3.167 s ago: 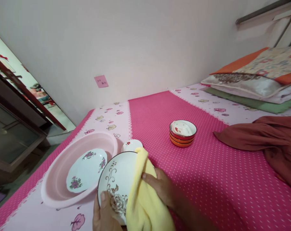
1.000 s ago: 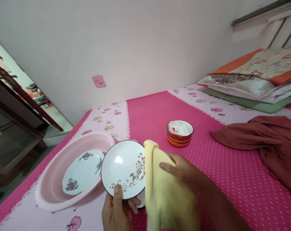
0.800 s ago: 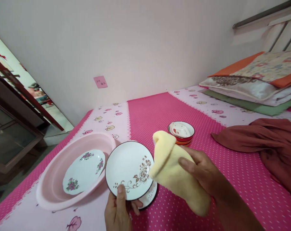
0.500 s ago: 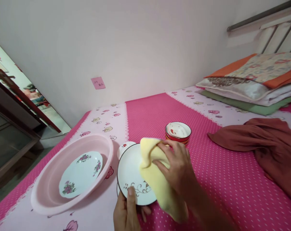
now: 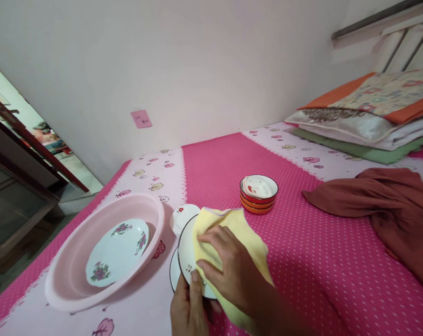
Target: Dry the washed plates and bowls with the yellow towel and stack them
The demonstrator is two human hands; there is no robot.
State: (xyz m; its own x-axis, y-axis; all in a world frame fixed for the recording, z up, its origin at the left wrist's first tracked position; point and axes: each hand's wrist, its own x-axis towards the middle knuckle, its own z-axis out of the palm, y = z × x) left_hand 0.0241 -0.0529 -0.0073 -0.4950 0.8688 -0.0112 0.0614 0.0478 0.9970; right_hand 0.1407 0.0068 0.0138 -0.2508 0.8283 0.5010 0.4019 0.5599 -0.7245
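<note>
My left hand (image 5: 190,305) grips the lower edge of a white plate (image 5: 187,247) with a dark rim, thumb on its face and fingers beneath. Over the plate's right side lies a yellow cloth (image 5: 244,233), which my right hand (image 5: 229,266) presses against the surface with bent fingers. The cloth hides most of the plate's brown pattern. Below and left of the held plate, another dark-rimmed plate (image 5: 174,269) rests on the bed, partly covered. Just behind it sits a small white dish (image 5: 183,217) with a red flower.
A pink basin (image 5: 69,238) on the left holds a floral plate (image 5: 118,249). Stacked bowls (image 5: 258,205) stand behind my right hand, with a small white dish in the top one. Brown-red fabric (image 5: 376,205) lies at right; folded bedding (image 5: 358,126) is piled by the wall.
My right hand and the cloth have moved left across the plate, and the cloth now spreads wider over it. The held plate has tilted and shifted slightly right, uncovering more of the small dish.
</note>
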